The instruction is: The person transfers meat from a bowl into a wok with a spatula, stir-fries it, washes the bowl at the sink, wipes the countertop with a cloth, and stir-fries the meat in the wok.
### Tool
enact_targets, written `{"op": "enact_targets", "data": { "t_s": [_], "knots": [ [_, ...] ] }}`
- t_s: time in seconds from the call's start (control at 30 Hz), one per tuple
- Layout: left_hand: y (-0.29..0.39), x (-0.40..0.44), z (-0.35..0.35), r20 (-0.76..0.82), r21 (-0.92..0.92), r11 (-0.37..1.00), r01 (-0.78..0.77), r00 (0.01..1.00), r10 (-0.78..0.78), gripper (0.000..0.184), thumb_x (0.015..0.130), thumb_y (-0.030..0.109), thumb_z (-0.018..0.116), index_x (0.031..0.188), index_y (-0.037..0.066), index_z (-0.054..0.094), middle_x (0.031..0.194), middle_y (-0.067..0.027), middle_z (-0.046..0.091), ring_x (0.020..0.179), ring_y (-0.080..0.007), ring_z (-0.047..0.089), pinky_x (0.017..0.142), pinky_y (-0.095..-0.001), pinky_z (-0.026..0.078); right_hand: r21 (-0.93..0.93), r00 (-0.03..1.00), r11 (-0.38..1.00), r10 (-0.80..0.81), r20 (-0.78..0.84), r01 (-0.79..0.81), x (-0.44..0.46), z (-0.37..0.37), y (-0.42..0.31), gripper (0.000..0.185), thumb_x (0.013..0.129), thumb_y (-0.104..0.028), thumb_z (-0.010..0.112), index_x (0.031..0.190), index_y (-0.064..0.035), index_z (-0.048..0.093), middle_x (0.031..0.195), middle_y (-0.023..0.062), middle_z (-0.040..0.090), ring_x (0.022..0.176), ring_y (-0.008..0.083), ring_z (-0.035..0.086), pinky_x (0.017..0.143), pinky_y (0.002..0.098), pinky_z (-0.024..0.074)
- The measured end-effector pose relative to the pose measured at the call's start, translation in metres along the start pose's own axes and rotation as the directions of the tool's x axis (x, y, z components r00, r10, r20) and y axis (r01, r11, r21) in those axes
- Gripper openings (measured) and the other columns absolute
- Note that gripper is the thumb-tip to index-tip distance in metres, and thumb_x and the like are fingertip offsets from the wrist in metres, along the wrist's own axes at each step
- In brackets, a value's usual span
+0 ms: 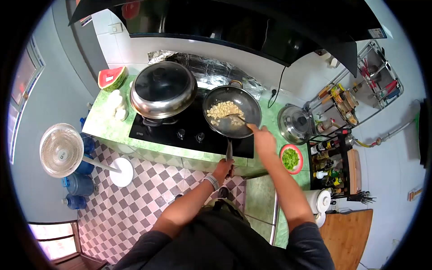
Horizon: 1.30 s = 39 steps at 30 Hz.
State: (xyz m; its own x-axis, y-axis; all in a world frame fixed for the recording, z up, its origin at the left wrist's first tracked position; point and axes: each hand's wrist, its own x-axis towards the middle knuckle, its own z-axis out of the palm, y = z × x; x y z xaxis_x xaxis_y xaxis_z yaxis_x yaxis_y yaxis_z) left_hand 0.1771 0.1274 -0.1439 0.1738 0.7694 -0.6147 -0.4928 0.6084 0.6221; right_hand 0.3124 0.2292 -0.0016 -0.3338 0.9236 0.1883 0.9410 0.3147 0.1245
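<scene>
A dark wok (232, 131) sits on the right side of the black stove (171, 142), with pale chopped pieces (223, 110) spread inside it. My left hand (222, 170) is wrapped round the wok's handle (229, 149), below the pan. At the wok's right rim, my right hand (264, 140) grips a spatula (243, 120), whose head rests among the pale pieces. To the right of my right hand, a red-rimmed bowl (300, 163) holds chopped greens (290, 158).
A large lidded pan (163, 108) occupies the stove's left side. Watermelon (112, 78) and a white bag (116, 106) lie left of it. At right are a metal lid (294, 123), a bottle rack (330, 168) and a white appliance (318, 201). A fan (60, 150) stands at left.
</scene>
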Motion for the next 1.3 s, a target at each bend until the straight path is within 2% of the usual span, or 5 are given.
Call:
{"op": "enact_targets", "data": {
  "t_s": [0.63, 0.7, 0.87, 1.0, 1.3],
  "knots": [
    [0.010, -0.019, 0.018, -0.064, -0.064, 0.998, -0.024, 0.998, 0.020, 0.016, 0.097, 0.025, 0.053, 0.096, 0.010, 0.048, 0.069, 0.0015, 0.046, 0.049, -0.0068, 0.038, 0.038, -0.0211, 0.027, 0.110, 0.989, 0.983, -0.148, 0.000, 0.147, 0.110, 0.027, 0.131, 0.037, 0.084, -0.012, 0.056, 0.120, -0.0085, 0.061, 0.062, 0.0090, 0.056, 0.062, 0.0273, 0.066, 0.054, 0.0346, 0.0532],
    [0.009, -0.015, 0.019, -0.081, -0.034, 0.999, -0.028, 0.996, 0.025, 0.017, 0.097, 0.025, 0.052, 0.099, 0.009, 0.047, 0.069, 0.0008, 0.046, 0.048, -0.0069, 0.037, 0.039, -0.0220, 0.028, 0.393, 0.866, 0.875, 0.057, 0.497, -0.283, 0.150, 0.016, 0.133, 0.022, 0.083, -0.015, 0.054, 0.090, 0.0014, 0.067, 0.055, 0.0115, 0.056, 0.052, 0.0266, 0.062, 0.047, 0.0385, 0.0463],
    [0.012, -0.013, 0.021, -0.091, 0.003, 1.000, -0.031, 0.995, 0.031, 0.018, 0.098, 0.024, 0.052, 0.100, 0.008, 0.045, 0.069, -0.0007, 0.046, 0.047, -0.0078, 0.036, 0.039, -0.0238, 0.028, 0.484, 0.503, 0.313, -0.024, 0.864, -0.817, 0.220, 0.089, 0.119, 0.026, 0.085, -0.013, 0.046, 0.072, -0.0011, 0.065, 0.060, 0.0092, 0.058, 0.042, 0.0182, 0.049, 0.033, 0.0352, 0.0304],
    [0.010, -0.010, 0.016, -0.067, 0.037, 0.999, -0.011, 0.998, 0.014, 0.019, 0.098, 0.024, 0.052, 0.099, 0.006, 0.043, 0.070, -0.0023, 0.046, 0.046, -0.0089, 0.038, 0.037, -0.0257, 0.029, 0.394, 0.982, 0.899, -0.180, -0.059, 0.189, 0.153, 0.078, 0.059, 0.018, 0.081, -0.010, 0.053, 0.080, -0.0042, 0.070, 0.069, 0.0197, 0.065, 0.060, 0.0348, 0.065, 0.048, 0.0432, 0.0498],
    [0.002, 0.000, 0.006, -0.024, 0.024, 0.999, -0.032, 0.999, 0.032, 0.026, 0.098, 0.028, 0.053, 0.101, 0.003, 0.047, 0.073, -0.0041, 0.048, 0.049, -0.0111, 0.042, 0.038, -0.0272, 0.031, 0.061, 0.985, 0.987, -0.140, -0.096, 0.146, -0.019, -0.023, 0.015, 0.033, 0.085, -0.007, 0.055, 0.116, -0.0144, 0.063, 0.080, 0.0130, 0.062, 0.067, 0.0312, 0.067, 0.055, 0.0401, 0.0546]
  ]
}}
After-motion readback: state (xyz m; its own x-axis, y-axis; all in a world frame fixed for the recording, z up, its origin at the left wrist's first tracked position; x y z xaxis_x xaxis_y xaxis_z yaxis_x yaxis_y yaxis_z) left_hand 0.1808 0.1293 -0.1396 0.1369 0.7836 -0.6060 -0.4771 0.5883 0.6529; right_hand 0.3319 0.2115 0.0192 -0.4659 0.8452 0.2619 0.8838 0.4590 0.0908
